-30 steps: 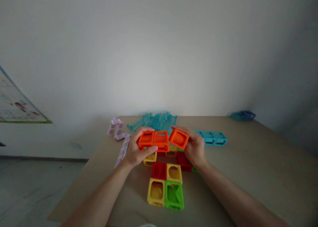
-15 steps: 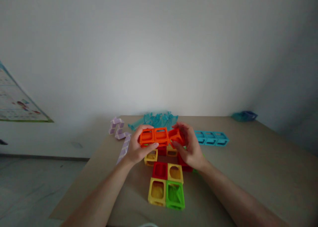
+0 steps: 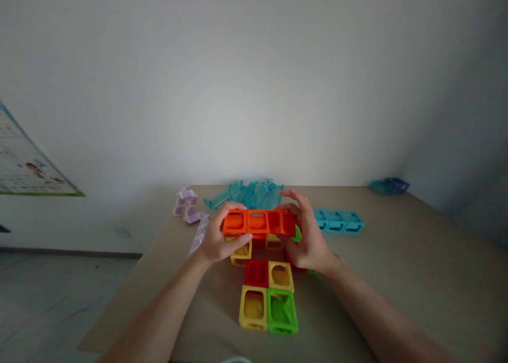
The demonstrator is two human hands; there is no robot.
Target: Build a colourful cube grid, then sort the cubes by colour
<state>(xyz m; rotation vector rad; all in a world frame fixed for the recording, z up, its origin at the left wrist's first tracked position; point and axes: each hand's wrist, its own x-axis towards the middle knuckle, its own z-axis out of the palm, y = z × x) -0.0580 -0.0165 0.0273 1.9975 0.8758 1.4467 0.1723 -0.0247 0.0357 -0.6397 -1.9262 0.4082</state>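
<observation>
A row of three orange hollow cubes [image 3: 259, 221] is held between both hands above the beige table [image 3: 397, 278]. My left hand [image 3: 216, 238] grips the row's left end, and my right hand [image 3: 307, 236] grips its right end. Below and in front lies a flat cluster of cubes: a red cube [image 3: 256, 272], yellow cubes [image 3: 253, 308], a green cube [image 3: 281, 311]. Part of the cluster is hidden under the orange row and my hands.
A row of blue cubes [image 3: 338, 220] lies to the right. Clear teal pieces [image 3: 248, 193] are piled at the far edge. A purple zigzag strip [image 3: 192, 217] lies at the left edge, a small blue object [image 3: 389, 185] at the far right corner. A poster [image 3: 24, 164] hangs left.
The separate orange cube in my right hand has moved left and turned, and now sits joined to the right end of the two orange cubes.
</observation>
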